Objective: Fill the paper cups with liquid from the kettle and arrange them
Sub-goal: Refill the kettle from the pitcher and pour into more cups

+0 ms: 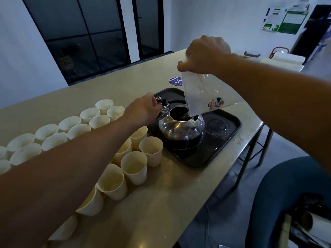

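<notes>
- A person's right hand grips the base of a clear plastic jug, tipped steeply so its mouth sits at the open top of a steel kettle directly below the hand.
- The left hand, lower and across from the right, holds the kettle's lid back; its fingers are curled, though the exact hold on the knob is hard to make out.
- Risk, as judged: the jug's mouth rests at the near edge of the opening, so a small wobble of the right hand could send water over the kettle's shoulder and onto the black tray beneath, which already looks wet.
- Risk, as judged: if the lid slips from the left hand it could drop against the jug and knock the pour aside.
- Paper cups stand just below and behind the left forearm in rows on the table; a backward sweep of that arm could topple them.
- Hard to tell: the water level inside the kettle, so overfilling is possible.
- Hidden: several cups lie under the left forearm; whether any cup holds liquid is unclear.
- Cut off: the cup rows run out of view at the left edge.
</notes>
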Demonstrator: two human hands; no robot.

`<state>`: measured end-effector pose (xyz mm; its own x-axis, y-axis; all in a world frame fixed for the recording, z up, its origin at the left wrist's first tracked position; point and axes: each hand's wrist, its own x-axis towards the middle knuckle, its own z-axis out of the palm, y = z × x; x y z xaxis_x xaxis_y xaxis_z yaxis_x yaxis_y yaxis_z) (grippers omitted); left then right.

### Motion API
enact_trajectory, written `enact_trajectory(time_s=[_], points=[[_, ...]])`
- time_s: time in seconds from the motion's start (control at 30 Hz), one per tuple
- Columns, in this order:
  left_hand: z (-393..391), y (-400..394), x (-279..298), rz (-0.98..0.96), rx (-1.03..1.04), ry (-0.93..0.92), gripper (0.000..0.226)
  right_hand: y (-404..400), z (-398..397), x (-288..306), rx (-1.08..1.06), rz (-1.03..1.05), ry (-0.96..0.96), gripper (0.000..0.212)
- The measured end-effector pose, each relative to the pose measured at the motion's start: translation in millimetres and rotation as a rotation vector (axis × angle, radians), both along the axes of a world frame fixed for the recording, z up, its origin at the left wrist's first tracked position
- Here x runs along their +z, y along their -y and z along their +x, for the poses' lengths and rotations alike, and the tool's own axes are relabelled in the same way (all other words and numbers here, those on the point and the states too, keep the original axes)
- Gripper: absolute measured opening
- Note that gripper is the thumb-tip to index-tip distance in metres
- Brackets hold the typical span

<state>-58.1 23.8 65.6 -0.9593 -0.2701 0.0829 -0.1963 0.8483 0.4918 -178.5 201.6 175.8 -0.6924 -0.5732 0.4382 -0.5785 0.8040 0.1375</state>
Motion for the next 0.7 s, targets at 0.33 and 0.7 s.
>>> enact_trajectory(time_s=[0.33, 0.7], points=[[-1, 0, 0, 0.016, -0.005, 0.042, 0.024, 17, 7, -2, 0.030, 0.089, -0.077, 0.063], [-5, -4, -6, -0.004, -0.050, -0.048, 0.019, -85, -11, -19, -0.274, -0.605, 0.214, 0.056]])
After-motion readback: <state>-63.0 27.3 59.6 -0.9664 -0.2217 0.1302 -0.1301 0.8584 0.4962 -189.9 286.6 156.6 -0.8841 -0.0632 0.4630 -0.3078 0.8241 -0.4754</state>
